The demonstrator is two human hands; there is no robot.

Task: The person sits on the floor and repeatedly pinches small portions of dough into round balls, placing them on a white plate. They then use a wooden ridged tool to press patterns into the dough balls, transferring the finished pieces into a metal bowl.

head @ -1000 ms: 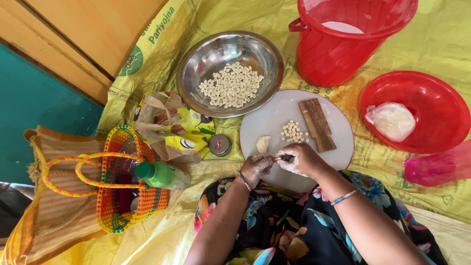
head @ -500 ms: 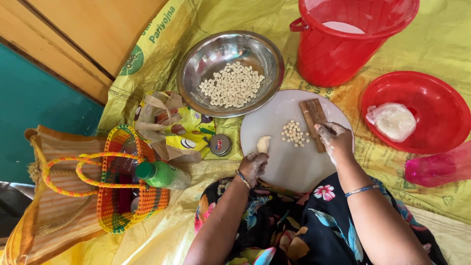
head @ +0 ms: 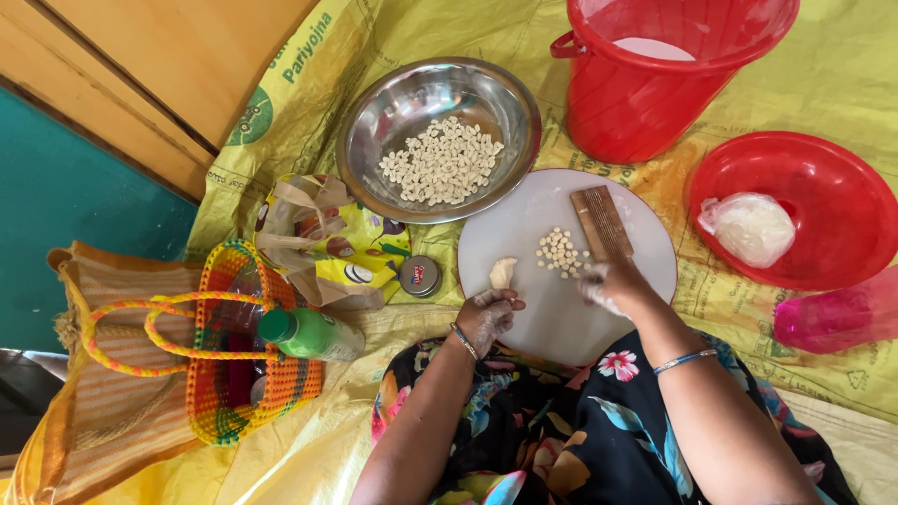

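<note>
While both hands work over the round white board, we note the left hand resting on its near left edge, fingers curled loosely, holding nothing that we can see. A lump of pale dough lies on the board just beyond that hand, apart from it. The right hand is blurred; it sits beside the small dough pieces near the board's centre, and we cannot tell whether its fingers pinch anything. A ridged wooden paddle lies just far of it. Beyond the board to the left stands a steel bowl holding many shaped pieces. A red bucket stands far right, and a red basin with a bagged white lump sits right.
</note>
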